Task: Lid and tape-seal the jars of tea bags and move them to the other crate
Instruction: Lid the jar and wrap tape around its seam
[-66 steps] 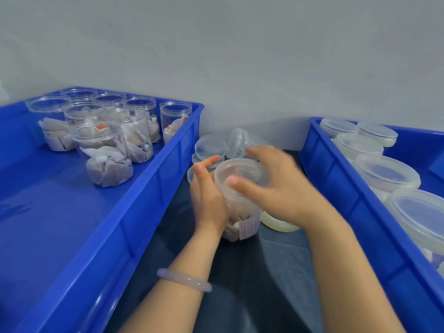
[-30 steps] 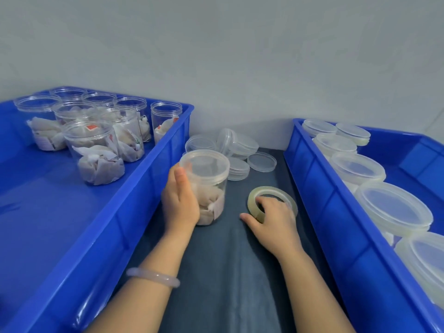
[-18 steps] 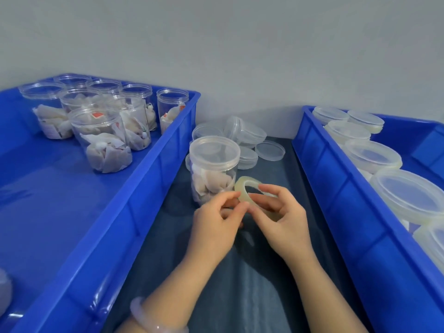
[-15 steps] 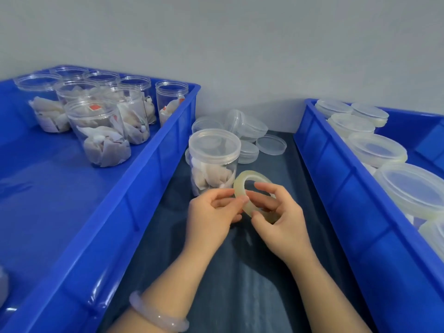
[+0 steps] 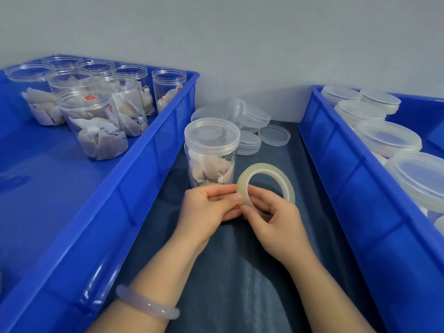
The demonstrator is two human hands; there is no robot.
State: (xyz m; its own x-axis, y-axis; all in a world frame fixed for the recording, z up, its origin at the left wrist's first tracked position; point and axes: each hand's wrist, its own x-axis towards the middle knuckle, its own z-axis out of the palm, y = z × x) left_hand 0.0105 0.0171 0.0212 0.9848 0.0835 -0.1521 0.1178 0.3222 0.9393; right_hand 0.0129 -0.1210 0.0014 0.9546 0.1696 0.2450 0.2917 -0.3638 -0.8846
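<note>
A clear jar of tea bags [image 5: 211,157] with its lid on stands on the dark cloth between the two blue crates. Just in front of it both hands hold a roll of clear tape [image 5: 266,181] upright. My right hand [image 5: 276,222] grips the roll's lower part, fingers through its hole. My left hand [image 5: 211,207] pinches the roll's left edge with thumb and fingertips. The left crate [image 5: 134,188] holds several open jars of tea bags [image 5: 96,126]. The right crate [image 5: 348,164] holds several lidded jars [image 5: 386,138].
Loose clear lids [image 5: 247,126] lie piled on the cloth behind the jar, near the grey wall. The dark cloth [image 5: 240,272] runs as a narrow strip between the crates toward me. A pale bangle [image 5: 146,306] is on my left wrist.
My left hand let go of the lidded jar and my right hand picked the tape roll off the cloth. Both hands now hold the roll upright in front of the jar.
</note>
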